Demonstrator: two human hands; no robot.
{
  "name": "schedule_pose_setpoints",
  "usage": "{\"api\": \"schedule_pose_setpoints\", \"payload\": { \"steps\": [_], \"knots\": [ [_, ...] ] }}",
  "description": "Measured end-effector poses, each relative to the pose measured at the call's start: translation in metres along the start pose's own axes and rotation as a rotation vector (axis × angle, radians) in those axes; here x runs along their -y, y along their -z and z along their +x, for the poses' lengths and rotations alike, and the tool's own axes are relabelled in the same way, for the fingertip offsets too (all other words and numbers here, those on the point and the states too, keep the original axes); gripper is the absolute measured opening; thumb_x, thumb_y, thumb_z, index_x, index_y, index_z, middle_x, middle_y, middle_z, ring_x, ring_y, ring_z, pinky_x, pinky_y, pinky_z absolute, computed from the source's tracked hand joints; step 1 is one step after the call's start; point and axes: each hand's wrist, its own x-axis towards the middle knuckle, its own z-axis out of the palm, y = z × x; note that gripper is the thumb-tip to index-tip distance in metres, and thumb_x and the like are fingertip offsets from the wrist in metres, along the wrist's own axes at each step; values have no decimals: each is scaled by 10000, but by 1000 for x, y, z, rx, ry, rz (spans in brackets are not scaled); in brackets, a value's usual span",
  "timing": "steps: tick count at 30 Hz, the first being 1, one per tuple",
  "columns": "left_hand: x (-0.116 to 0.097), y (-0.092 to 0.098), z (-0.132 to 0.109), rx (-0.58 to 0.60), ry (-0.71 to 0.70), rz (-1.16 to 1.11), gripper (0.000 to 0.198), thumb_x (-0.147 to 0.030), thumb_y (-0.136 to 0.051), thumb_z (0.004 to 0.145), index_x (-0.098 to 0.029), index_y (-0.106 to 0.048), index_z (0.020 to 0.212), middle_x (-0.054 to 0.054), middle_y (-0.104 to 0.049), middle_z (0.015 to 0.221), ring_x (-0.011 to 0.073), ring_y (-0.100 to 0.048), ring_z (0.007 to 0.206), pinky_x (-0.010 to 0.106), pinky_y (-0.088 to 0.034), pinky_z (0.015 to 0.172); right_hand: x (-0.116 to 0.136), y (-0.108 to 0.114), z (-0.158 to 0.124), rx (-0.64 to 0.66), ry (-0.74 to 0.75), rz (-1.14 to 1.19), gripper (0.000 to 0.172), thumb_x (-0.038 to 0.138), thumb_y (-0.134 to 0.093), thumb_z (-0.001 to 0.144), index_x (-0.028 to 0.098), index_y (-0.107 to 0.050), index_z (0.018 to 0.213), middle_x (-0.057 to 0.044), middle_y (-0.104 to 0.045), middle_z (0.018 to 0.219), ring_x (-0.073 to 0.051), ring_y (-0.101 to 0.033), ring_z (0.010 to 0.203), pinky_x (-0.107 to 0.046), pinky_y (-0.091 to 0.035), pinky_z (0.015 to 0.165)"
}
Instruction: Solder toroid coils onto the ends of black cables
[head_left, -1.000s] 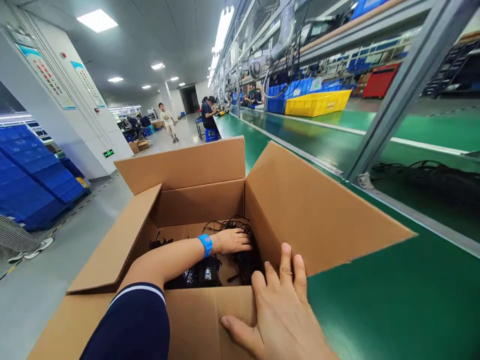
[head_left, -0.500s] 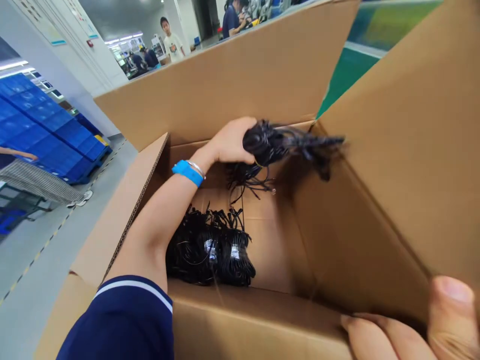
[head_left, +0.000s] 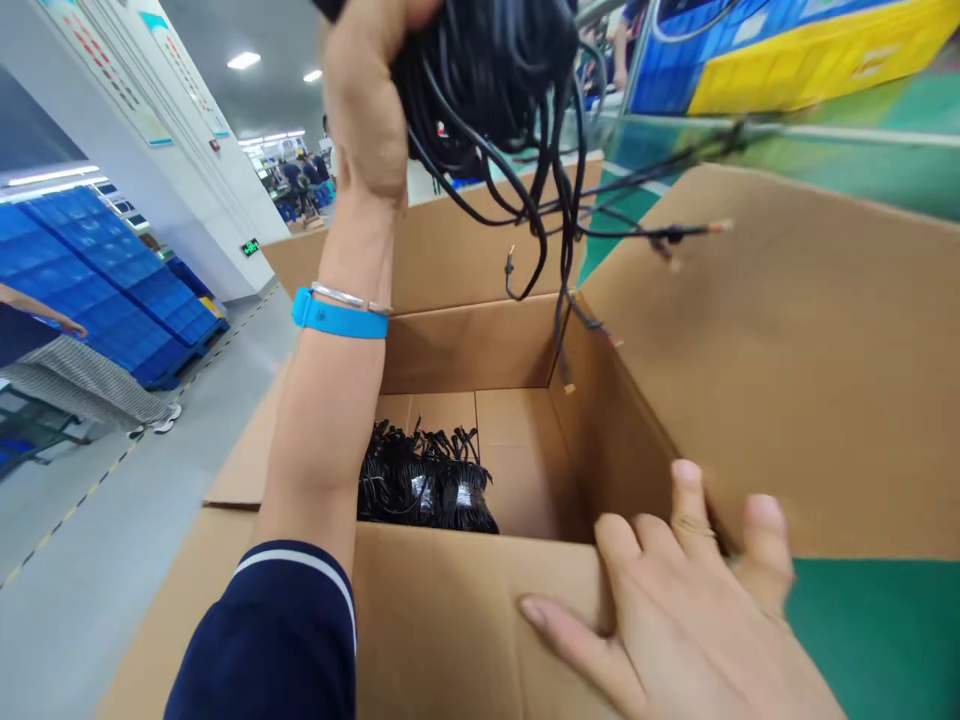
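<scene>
My left hand (head_left: 371, 110), raised above the far part of the box, is closed around a thick bundle of black cables (head_left: 487, 90). Loose cable ends with small connectors dangle from the bundle to the right and down. On the near right corner of an open cardboard box (head_left: 450, 610) rests my right hand (head_left: 675, 590), its fingertips over the rim and its thumb against the outer wall. Inside, more black cable bundles (head_left: 427, 485) lie side by side at the left, with shiny bands around some. My left forearm hides part of the box.
A wide box flap (head_left: 810, 380) folds outward at the right, over a green surface (head_left: 877, 630). Stacked blue crates (head_left: 112, 270) stand at the left, near a person's legs (head_left: 82, 370). A yellow bin (head_left: 817, 70) sits at the back right.
My left hand has lifted the cable bundle up out of the box, toward the camera. My right hand shows more fully on the rim, and the view has shifted.
</scene>
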Motion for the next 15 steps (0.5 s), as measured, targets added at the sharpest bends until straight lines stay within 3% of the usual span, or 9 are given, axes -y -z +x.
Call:
{"api": "schedule_pose_setpoints", "payload": {
  "steps": [3, 5, 8, 11, 13, 15],
  "knots": [
    [-43, 1, 15, -68, -433, 131, 319, -74, -210, 1027, -158, -444, 827, -88, -504, 885, 67, -579, 1125, 242, -487, 957, 2, 3, 0, 61, -49, 24, 671, 822, -378, 743, 187, -565, 631, -172, -604, 674, -573, -339, 1284, -727, -121, 1040],
    [-73, 9, 13, -163, -458, 196, 360, -117, -148, 1040, -158, -432, 823, -89, -524, 884, 67, -582, 1104, 228, -492, 931, 4, 7, 1, 107, -71, 51, 672, 787, -373, 783, 163, -598, 675, -171, -631, 719, -551, -351, 1293, -706, -92, 1069],
    [-114, 33, -17, -197, -317, 58, 484, -178, -35, 1011, -132, -481, 828, -72, -559, 812, 119, -598, 1065, 260, -493, 905, 6, 16, 0, 96, -100, 163, 570, 652, -411, 853, 143, -620, 707, -154, -656, 784, -496, -373, 1309, -650, -105, 1105],
    [-144, 71, -66, -107, -80, -254, 347, -245, -271, 990, -129, -571, 858, -47, -650, 798, 164, -604, 1004, 322, -512, 888, 6, 27, -3, -71, -92, 445, 368, 429, -437, 903, 156, -614, 730, -114, -666, 820, -403, -417, 1311, -586, -175, 1109],
    [-158, 99, -102, -90, 34, -317, 350, -277, -328, 944, -133, -634, 854, -16, -694, 769, 203, -619, 947, 348, -538, 825, 4, 40, -8, -212, -93, 636, 295, 341, -430, 911, 172, -600, 740, -79, -661, 792, -328, -563, 1154, -515, -337, 1027],
    [-170, 122, -137, -71, 177, -331, 351, -323, -380, 884, -129, -672, 869, 24, -728, 789, 253, -642, 890, 404, -559, 774, 2, 61, -16, -313, -122, 724, 294, 318, -400, 931, 180, -573, 738, -47, -642, 739, -231, -643, 860, -383, -472, 821]
  ]
}}
